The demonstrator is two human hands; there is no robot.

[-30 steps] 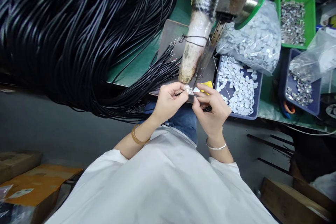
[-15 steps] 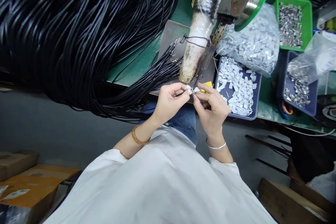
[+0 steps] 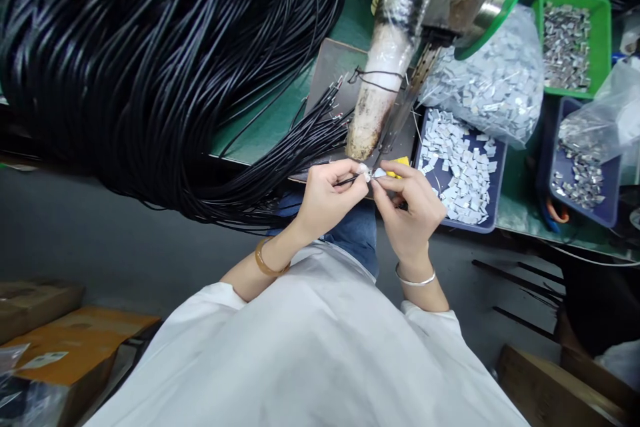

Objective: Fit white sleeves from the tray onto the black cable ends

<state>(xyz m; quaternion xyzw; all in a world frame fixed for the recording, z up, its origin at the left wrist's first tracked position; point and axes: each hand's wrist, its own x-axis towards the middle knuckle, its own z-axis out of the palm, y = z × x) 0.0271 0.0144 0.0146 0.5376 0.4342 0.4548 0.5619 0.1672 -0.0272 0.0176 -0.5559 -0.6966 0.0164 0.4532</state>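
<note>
At the bench's front edge, my left hand [image 3: 327, 199] is closed in a pinch around the end of a black cable [image 3: 346, 181]. Something white covers its fingertips. Close against it, my right hand [image 3: 414, 208] pinches a small pale flat piece [image 3: 380, 173] between thumb and forefinger. The cable's tip and the piece meet between the fingertips, too small to make out whether they are joined. A yellow object [image 3: 401, 163] lies just behind the right fingers. Left of the hands, a bunch of black cables [image 3: 295, 147] rests with stripped ends on a board [image 3: 325, 73].
A plastic-wrapped duct [image 3: 373, 97] hangs down just beyond my hands. Beside it is a green-rimmed wire spool [image 3: 517, 7]. On the right stand a blue tray [image 3: 496, 203] of small pale plates, a filled bag [image 3: 500, 87] and a green bin [image 3: 603, 33]. Coiled cables [image 3: 150, 67] heap at left.
The view has shifted slightly, so the bench things sit further right. Both hands stay together in the same pinch, and more of the cable shows between the left fingers.
</note>
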